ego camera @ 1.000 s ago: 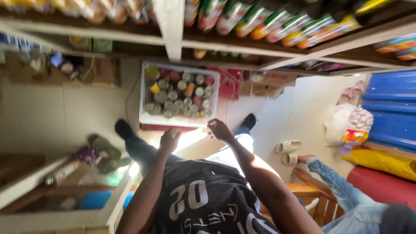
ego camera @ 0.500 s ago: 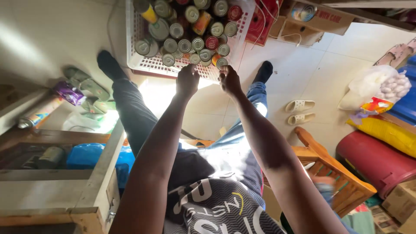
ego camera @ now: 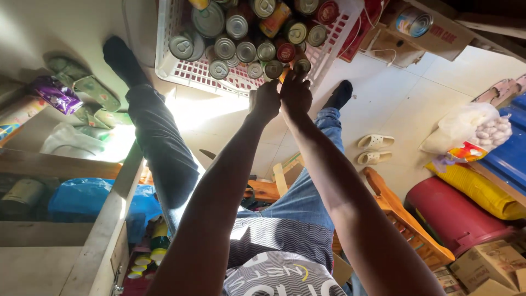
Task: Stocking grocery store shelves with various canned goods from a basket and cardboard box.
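Both arms stretched to the white basket [ego camera: 181,71] of tins on the floor. Left hand [ego camera: 265,100] curled at its near rim; right hand [ego camera: 296,94] pinches an orange-labelled can [ego camera: 285,70] there, nearest within reach.

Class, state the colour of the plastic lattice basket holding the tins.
White plastic lattice basket; head view.

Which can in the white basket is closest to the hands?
The silver-topped can at the basket's near edge, right above the right hand. The other cans sit farther left or deeper in.
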